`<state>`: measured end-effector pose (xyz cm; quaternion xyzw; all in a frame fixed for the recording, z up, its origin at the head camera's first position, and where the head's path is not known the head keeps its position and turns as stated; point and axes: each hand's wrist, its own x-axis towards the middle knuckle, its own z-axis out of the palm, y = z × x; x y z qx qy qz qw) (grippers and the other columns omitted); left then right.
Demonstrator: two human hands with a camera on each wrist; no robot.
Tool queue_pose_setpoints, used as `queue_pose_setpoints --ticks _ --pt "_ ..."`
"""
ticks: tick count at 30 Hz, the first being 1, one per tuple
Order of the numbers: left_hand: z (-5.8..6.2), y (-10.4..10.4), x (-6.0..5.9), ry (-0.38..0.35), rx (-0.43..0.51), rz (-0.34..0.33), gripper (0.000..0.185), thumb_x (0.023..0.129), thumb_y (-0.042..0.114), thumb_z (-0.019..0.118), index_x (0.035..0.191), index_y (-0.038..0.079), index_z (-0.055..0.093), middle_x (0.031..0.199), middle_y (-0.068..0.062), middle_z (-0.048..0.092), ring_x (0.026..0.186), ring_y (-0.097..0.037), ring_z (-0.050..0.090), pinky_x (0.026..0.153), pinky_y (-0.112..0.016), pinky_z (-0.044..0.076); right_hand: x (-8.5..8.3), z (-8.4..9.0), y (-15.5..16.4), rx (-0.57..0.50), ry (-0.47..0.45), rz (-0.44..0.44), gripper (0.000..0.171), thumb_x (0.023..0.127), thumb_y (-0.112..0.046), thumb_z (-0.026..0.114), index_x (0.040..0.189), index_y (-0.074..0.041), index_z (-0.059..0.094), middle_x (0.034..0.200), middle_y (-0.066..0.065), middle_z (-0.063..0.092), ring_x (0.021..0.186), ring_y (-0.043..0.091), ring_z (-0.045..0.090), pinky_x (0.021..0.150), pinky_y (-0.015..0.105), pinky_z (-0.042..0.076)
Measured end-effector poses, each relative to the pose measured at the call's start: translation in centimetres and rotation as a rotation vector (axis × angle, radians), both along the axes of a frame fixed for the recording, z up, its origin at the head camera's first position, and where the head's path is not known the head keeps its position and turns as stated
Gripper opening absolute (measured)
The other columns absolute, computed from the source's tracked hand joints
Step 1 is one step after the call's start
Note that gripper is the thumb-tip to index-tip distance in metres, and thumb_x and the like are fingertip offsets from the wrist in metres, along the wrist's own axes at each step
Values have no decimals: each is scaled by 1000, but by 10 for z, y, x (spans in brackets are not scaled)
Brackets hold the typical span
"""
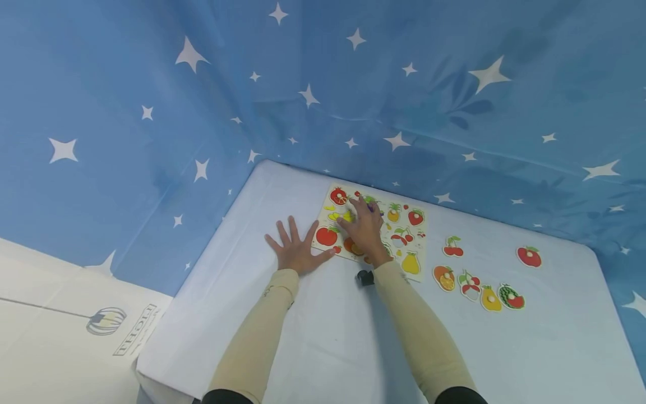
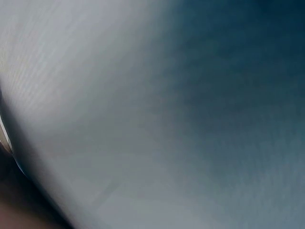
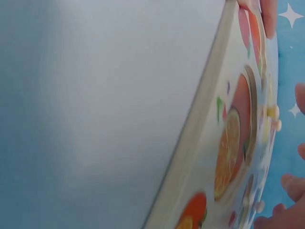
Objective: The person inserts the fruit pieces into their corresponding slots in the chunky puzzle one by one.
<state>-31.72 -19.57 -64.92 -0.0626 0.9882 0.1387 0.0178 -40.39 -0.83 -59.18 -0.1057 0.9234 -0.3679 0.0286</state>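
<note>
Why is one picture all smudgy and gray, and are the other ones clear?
The left wrist view is only a soft gray-to-dark blur; nothing in it can be made out. The right wrist view sits so close to the puzzle board that its edge and fruit prints look smeared. The head view is sharpest: left hand, right hand, and evenly lit table.

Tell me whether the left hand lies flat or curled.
Flat: the left hand rests with fingers spread on the table, its thumb beside the puzzle board.
</note>
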Motion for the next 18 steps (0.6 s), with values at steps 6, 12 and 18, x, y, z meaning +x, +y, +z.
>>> queue_pose_setpoints --ticks 6,12,18 --pt "3 1 1 -1 27 -3 105 84 95 44 171 43 21 176 -27 -6 157 -59 -9 110 -87 -5 4 6 15 9 8 45 81 98 -37 80 166 -14 41 178 13 18 163 37 -3 126 66 2" --pt "0 0 1 8 18 -3 105 84 96 43 171 43 20 176 -27 -6 157 -59 -8 110 -88 -5 8 10 32 26 19 56 88 96 -39 82 167 -13 38 178 14 16 164 37 -2 125 68 3" --pt "1 -1 1 1 31 -6 106 84 96 43 172 42 20 176 -28 -8 156 -60 -11 109 -88 -7 14 14 49 34 61 70 86 96 -35 83 165 -8 40 177 19 17 163 42 0 123 74 4"
